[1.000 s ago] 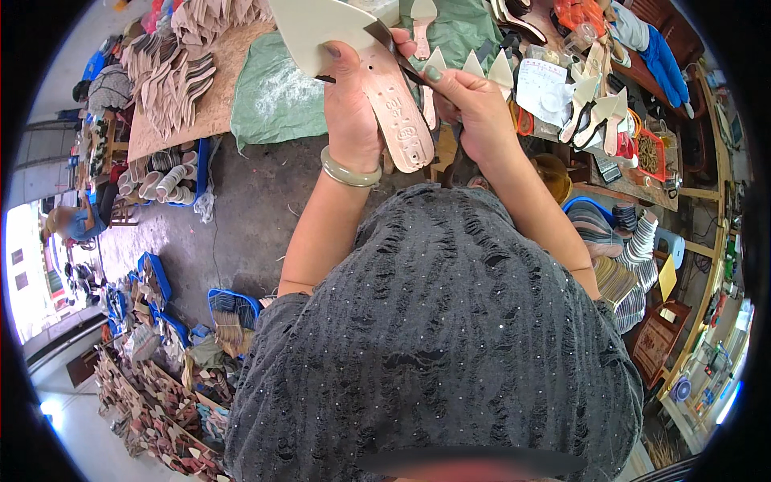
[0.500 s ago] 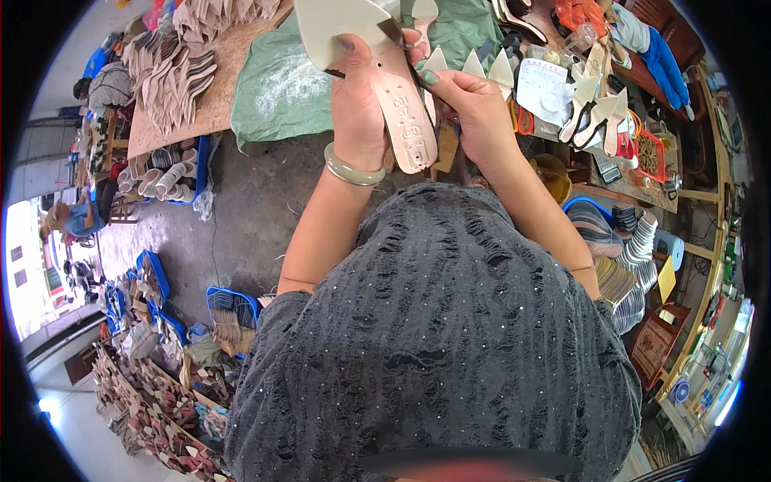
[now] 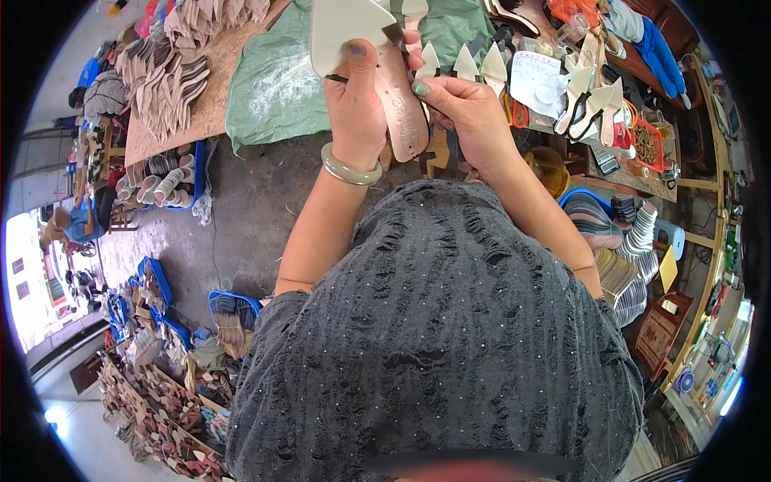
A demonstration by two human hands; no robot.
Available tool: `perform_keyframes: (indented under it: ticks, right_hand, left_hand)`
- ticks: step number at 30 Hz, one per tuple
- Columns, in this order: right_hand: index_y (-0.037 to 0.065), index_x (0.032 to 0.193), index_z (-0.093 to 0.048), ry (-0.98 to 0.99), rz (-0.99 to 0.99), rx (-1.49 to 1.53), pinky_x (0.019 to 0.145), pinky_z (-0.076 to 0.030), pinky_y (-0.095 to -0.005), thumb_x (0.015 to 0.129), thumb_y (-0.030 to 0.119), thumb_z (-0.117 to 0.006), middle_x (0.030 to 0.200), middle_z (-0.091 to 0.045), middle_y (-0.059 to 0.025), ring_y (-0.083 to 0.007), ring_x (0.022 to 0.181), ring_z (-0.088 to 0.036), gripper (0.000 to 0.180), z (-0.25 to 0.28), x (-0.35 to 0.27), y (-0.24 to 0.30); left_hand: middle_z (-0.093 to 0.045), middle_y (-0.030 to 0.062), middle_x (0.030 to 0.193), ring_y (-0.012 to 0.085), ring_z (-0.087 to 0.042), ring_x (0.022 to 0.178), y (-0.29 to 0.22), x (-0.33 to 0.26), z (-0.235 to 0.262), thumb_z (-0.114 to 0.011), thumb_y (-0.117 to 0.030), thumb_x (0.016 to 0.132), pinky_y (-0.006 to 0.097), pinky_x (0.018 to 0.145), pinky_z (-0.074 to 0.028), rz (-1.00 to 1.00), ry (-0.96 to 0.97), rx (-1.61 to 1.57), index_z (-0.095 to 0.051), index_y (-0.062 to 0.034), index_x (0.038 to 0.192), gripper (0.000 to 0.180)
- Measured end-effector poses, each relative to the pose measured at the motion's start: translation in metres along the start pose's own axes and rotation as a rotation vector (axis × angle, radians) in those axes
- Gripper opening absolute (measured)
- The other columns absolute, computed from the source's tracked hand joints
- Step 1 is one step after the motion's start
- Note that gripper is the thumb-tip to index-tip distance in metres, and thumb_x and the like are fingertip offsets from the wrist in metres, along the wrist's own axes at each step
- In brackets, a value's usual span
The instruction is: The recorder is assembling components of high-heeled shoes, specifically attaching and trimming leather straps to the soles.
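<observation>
My left hand (image 3: 357, 108), with a pale bangle at the wrist, is closed round a shoe insole (image 3: 407, 128). The insole has a broad cream forepart and a narrow tan heel part with stamped marks, the heel end towards me. A dark strip (image 3: 394, 34) crosses its edge near the left fingertips. At the insole's right edge my right hand (image 3: 474, 120) pinches with thumb and forefinger. Whatever lies under the right fingertips is mostly hidden. Beyond my hands, several similar cream-tipped insoles (image 3: 492, 68) lie on a green cloth (image 3: 277, 88).
Stacks of insoles (image 3: 173, 92) cover the board on the left. On the right bench are a paper sheet (image 3: 534, 80), a red basket (image 3: 649, 149) and a calculator (image 3: 605, 159). Blue crates (image 3: 233, 301) stand on the floor. Another person (image 3: 79, 223) sits far left.
The insole has turned slightly, its heel end shifting left and up. My right hand has moved a little to the left and down along its edge, still pinched.
</observation>
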State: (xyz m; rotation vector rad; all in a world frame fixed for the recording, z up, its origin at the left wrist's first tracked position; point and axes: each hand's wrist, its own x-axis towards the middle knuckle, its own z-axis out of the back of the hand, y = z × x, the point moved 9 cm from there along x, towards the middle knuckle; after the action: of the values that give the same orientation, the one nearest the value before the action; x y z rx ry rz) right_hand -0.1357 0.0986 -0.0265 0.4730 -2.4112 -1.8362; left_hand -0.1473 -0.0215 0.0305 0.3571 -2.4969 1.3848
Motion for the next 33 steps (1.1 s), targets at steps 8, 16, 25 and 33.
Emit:
perform_keyframes:
  ticks: [8,16,25,33]
  right_hand:
    - [-0.001,0.088,-0.063,0.109,0.448,-0.655,0.063,-0.045,-0.0323,0.085,0.022,-0.062,0.072,-0.060,-0.0117,-0.0201,0.065,-0.056,0.023,-0.005,-0.006,0.028]
    - [0.001,0.089,-0.061,0.134,0.214,-0.346,0.060,-0.045,-0.0300,0.094,0.026,-0.052,0.072,-0.061,-0.0048,-0.0117,0.069,-0.058,0.027,0.008,0.012,0.028]
    - [0.001,0.093,-0.061,0.246,0.328,-0.556,0.055,-0.045,-0.0277,0.086,0.021,-0.062,0.069,-0.060,-0.0060,-0.0118,0.062,-0.057,0.020,0.016,0.007,0.032]
    - [0.006,0.076,-0.067,-0.063,0.748,-0.850,0.051,-0.044,-0.0333,0.082,0.023,-0.065,0.061,-0.058,-0.0067,-0.0255,0.056,-0.056,0.019,0.018,0.000,0.051]
  left_hand:
    - [-0.057,0.0117,0.108,0.0176,-0.054,0.081,0.022,-0.016,-0.007,-0.044,-0.056,0.091,0.034,0.078,-0.050,0.118,0.094,0.103,-0.051,0.0024,0.109,0.062]
    - [-0.051,0.0106,0.125,0.0196,-0.051,0.106,0.040,-0.021,-0.025,-0.041,-0.053,0.093,0.036,0.093,-0.043,0.325,0.138,-0.141,-0.037,0.0018,0.132,0.068]
    - [-0.052,0.0138,0.122,0.0234,-0.053,0.108,0.056,-0.022,-0.013,-0.040,-0.044,0.096,0.039,0.095,-0.045,0.409,0.174,-0.040,-0.037,0.0014,0.132,0.058]
    - [-0.056,0.0227,0.111,0.0355,-0.061,0.099,0.078,-0.061,-0.018,-0.045,-0.036,0.095,0.041,0.078,-0.054,0.844,0.248,-0.311,-0.039,0.0037,0.127,0.051]
